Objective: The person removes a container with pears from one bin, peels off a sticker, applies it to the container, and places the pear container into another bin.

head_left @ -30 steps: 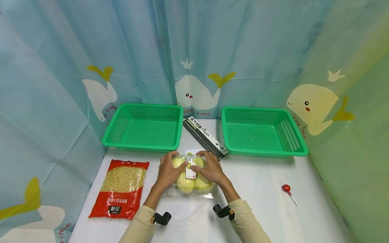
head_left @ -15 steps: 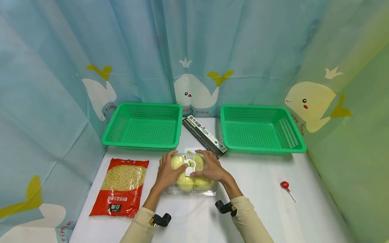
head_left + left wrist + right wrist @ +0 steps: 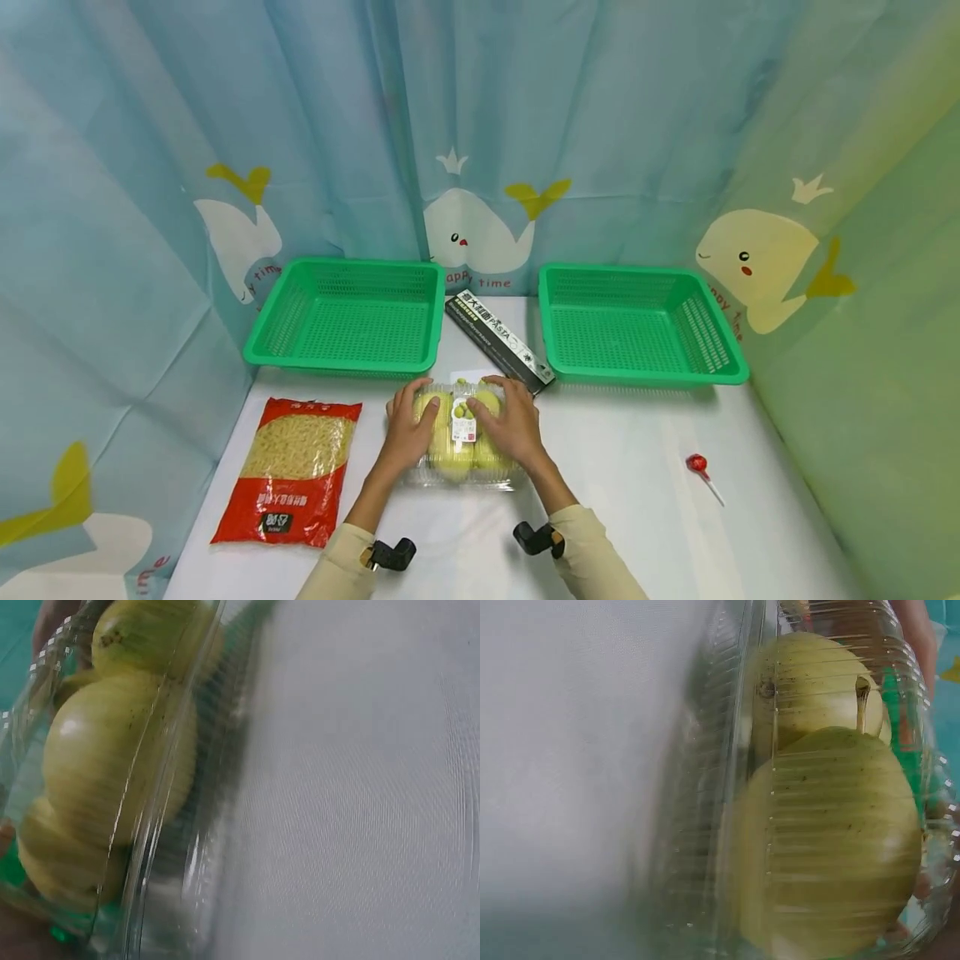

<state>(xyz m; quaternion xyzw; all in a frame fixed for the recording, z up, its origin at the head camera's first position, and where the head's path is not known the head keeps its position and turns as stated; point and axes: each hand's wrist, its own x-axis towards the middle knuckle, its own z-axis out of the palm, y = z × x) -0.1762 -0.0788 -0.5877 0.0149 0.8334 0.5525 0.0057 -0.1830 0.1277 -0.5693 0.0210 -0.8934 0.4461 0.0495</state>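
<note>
A clear plastic container (image 3: pixel 465 483) sits at the middle of the table (image 3: pixel 622 508), on the near side of the gap between two baskets. Its thin, glossy walls are finely ribbed, with a flat flange along the near edge. Inside are rounded yellow-green fruits (image 3: pixel 832 840), smooth-skinned and dark-speckled, one with a short woody stem. A white label (image 3: pixel 463 423) printed with green fruit runs over the top.

The left hand (image 3: pixel 407 429) and the right hand (image 3: pixel 516 425) hold the container from its two sides, thumbs over the lid and fingers reaching to the far edge; each grip is spread to the container's breadth.

Just beyond, near the right fingertips, a slim black-and-white cardboard pasta box (image 3: pixel 498 342) lies aslant, filling part of the gap. The left basket (image 3: pixel 345 329) and right basket (image 3: pixel 622 333) are green plastic, perforated, with sloping walls. Left of the left hand lies a flat, shiny red bag (image 3: pixel 292 467) of pale pasta; well to the right, a red lollipop (image 3: pixel 697 463) on a white stick. A creased blue curtain (image 3: pixel 510 100) with whale prints closes off the back.
</note>
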